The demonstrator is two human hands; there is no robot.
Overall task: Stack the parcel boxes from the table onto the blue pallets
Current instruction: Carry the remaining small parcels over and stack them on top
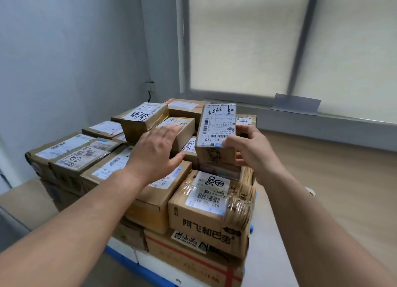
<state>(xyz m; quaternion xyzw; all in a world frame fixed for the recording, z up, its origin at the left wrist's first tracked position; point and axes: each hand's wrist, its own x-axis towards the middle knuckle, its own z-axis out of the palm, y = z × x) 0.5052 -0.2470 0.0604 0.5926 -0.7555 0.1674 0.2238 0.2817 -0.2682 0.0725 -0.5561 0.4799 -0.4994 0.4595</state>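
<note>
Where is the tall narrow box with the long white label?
The narrow box is right of centre in the head view, at the top of the parcel stack, gripped by the right hand, with the left hand just to its left.

Up and to the left of the left hand (pixel 156 151) we see a pale blue-grey wall (pixel 64 61), plain but for a wall socket (pixel 150 86) near the corner with a dark cable hanging from it. Above and beyond the right hand (pixel 255 149) we find a wide window (pixel 236 39) with cream roller blinds drawn fully down; soft daylight glows through them. A grey mullion (pixel 305 39) splits the panes. On the grey sill (pixel 354 132) a folded grey sheet (pixel 296 104) leans against the blind. Right of the right hand we see light wood-look floor (pixel 335 170). Low and left of the left hand lies a beige surface (pixel 25 198).
</note>
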